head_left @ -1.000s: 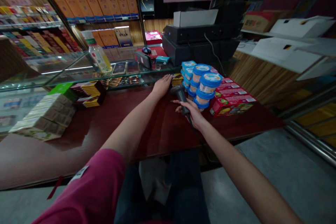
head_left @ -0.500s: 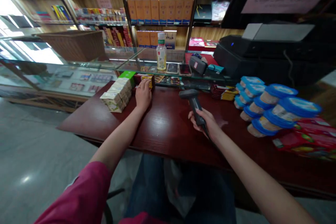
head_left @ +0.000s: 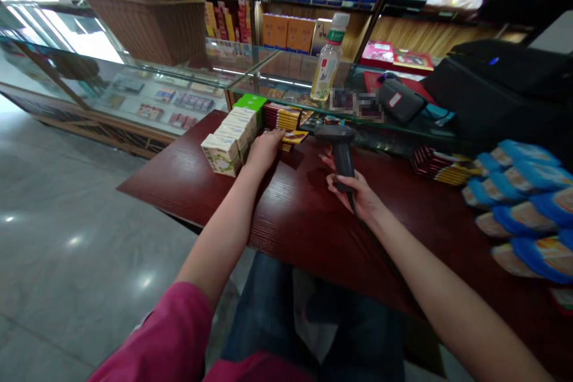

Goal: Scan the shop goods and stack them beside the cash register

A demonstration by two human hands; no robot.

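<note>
My right hand is wrapped round the handle of a dark barcode scanner, held upright over the counter with its head towards the far side. My left hand has its fingers closed on a flat yellow and dark red packet, which sticks out past the fingertips. Just behind it stands a stack of like packets. White and green cartons stand in rows against the left side of that hand, with bright green packs at their far end. The left fingertips are partly hidden.
Along the back runs a glass showcase bearing a drink bottle and a dark case. On the right are another packet stack and blue-lidded tubs. A brown woven basket stands at the left.
My left hand has drawn a packet out from the stack towards me. The scanner, still in my right hand, is held more upright. The view has tilted down and turned.
</note>
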